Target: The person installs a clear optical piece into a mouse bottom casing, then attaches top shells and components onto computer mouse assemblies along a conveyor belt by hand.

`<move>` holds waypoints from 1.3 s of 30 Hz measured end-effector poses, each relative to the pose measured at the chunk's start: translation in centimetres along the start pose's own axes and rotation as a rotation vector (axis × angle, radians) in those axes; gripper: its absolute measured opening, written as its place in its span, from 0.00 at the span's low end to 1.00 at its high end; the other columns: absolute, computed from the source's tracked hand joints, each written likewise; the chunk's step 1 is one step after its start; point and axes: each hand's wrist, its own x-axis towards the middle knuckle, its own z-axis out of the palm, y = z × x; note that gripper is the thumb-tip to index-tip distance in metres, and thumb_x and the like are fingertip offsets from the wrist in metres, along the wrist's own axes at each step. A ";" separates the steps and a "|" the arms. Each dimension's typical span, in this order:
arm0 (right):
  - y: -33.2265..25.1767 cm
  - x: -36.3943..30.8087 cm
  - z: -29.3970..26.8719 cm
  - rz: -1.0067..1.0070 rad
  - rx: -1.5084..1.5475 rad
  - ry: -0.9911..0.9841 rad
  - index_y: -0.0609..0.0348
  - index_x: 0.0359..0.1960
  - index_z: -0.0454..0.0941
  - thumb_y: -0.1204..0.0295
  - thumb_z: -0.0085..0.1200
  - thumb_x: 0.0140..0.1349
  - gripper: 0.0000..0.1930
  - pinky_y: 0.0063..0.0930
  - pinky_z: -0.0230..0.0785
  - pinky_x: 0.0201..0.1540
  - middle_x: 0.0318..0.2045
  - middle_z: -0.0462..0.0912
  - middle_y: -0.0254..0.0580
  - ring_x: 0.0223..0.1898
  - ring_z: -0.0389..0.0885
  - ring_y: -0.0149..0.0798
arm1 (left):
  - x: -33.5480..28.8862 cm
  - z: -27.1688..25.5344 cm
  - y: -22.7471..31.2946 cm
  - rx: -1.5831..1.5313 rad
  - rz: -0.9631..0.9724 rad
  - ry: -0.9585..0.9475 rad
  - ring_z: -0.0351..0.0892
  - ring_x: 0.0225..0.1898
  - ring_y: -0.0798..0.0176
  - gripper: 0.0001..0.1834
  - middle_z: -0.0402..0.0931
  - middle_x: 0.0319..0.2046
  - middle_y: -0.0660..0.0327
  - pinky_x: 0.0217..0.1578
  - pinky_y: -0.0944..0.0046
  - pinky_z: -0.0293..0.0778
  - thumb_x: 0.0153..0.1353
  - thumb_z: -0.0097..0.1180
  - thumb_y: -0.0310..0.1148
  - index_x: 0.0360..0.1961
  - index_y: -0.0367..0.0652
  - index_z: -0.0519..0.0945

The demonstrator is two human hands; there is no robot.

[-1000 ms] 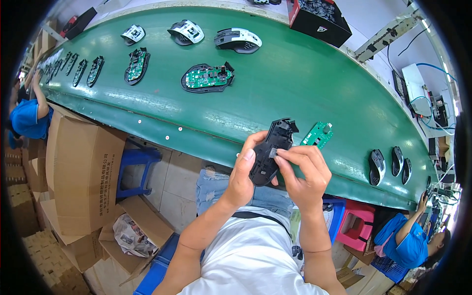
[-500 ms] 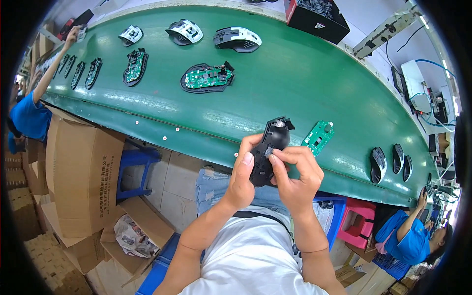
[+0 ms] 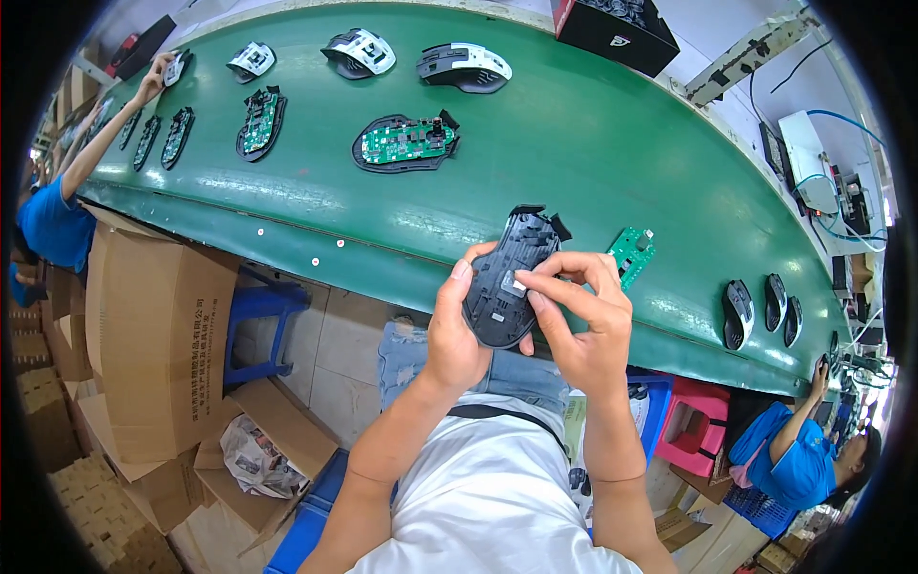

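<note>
My left hand is closed around the edge of a black mouse base, its ribbed inside turned up toward me. My right hand is pinched over the middle of that base. A small pale piece shows at its thumb and index fingertips, beside a silvery rectangle inside the base; the fingers partly cover it. Just beyond my right hand, a bare green circuit board lies on the green work surface.
Mouse bases with circuit boards line the left, below several white-and-black mouse shells. Assembled-looking mice lie to the right. A black box stands at the back. Co-workers in blue work at far left and far right.
The base has turned in my left hand from edge-on to show its inside. My right fingertips have stayed at its middle. At far left, a co-worker's hand has moved with a mouse shell.
</note>
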 end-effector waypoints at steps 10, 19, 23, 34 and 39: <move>-0.3 0.7 -0.1 0.007 0.004 -0.015 0.60 0.40 0.88 0.81 0.63 0.50 0.14 0.32 0.70 0.45 0.36 0.84 0.42 0.40 0.78 0.41 | -0.1 0.2 0.9 -0.006 -0.022 0.041 0.83 0.28 0.59 0.29 0.79 0.43 0.51 0.21 0.61 0.81 0.74 0.31 0.50 0.64 0.39 0.60; -0.8 1.4 0.0 -0.024 -0.098 -0.002 0.54 0.35 0.88 0.76 0.70 0.46 0.12 0.34 0.70 0.43 0.32 0.84 0.36 0.38 0.79 0.41 | -0.1 -0.3 1.0 0.071 -0.033 -0.004 0.82 0.25 0.61 0.30 0.80 0.42 0.52 0.22 0.62 0.80 0.74 0.30 0.51 0.65 0.39 0.59; -0.9 1.2 0.3 -0.042 -0.170 0.013 0.54 0.32 0.88 0.74 0.72 0.45 0.11 0.33 0.70 0.41 0.30 0.84 0.35 0.36 0.79 0.41 | -0.4 -0.1 1.1 0.126 -0.022 0.004 0.81 0.24 0.61 0.30 0.80 0.42 0.53 0.23 0.63 0.80 0.74 0.30 0.51 0.65 0.39 0.58; -1.1 0.1 2.6 -0.033 -0.109 0.188 0.58 0.31 0.87 0.81 0.71 0.45 0.10 0.29 0.68 0.38 0.30 0.84 0.38 0.34 0.78 0.38 | -0.5 -0.5 1.2 0.135 -0.013 -0.010 0.81 0.26 0.63 0.29 0.79 0.42 0.53 0.24 0.65 0.80 0.74 0.28 0.50 0.66 0.39 0.58; -1.7 0.2 2.5 -0.023 -0.156 0.169 0.57 0.32 0.88 0.80 0.72 0.44 0.11 0.29 0.66 0.36 0.30 0.81 0.36 0.34 0.76 0.37 | -0.8 -0.2 1.4 0.204 0.021 0.020 0.80 0.27 0.65 0.30 0.78 0.41 0.53 0.25 0.67 0.79 0.74 0.28 0.50 0.65 0.38 0.59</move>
